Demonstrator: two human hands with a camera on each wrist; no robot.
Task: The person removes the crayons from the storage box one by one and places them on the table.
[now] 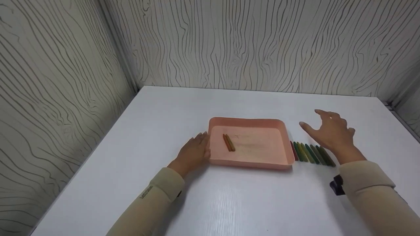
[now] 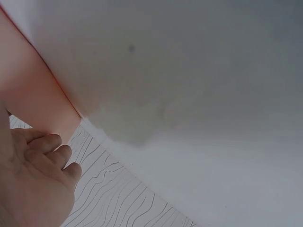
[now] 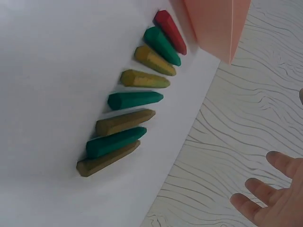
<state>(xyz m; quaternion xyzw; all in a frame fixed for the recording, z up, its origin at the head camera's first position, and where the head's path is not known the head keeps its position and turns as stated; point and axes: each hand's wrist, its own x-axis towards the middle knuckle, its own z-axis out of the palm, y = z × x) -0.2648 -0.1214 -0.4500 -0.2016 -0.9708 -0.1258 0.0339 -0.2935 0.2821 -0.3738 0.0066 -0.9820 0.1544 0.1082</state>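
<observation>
A shallow pink tray (image 1: 252, 165) lies on the white table with an orange crayon (image 1: 227, 143) and a brownish crayon (image 1: 231, 143) side by side in its left part. My left hand (image 1: 193, 151) touches the tray's left wall, fingers stretched along it. To the tray's right is a row of several crayons: a red crayon (image 3: 171, 32) nearest the tray, then green, yellow and brown ones, with a brown crayon (image 3: 108, 159) at the far end. Above this row my right hand (image 1: 334, 134) hovers, thumb and fingers spread apart, holding nothing.
The white table (image 1: 229, 203) reaches back to a wall panel (image 1: 229, 46) with a wood-grain pattern. Another patterned panel (image 1: 55, 98) stands along the left side. Part of the crayon row lies close against the tray's right wall.
</observation>
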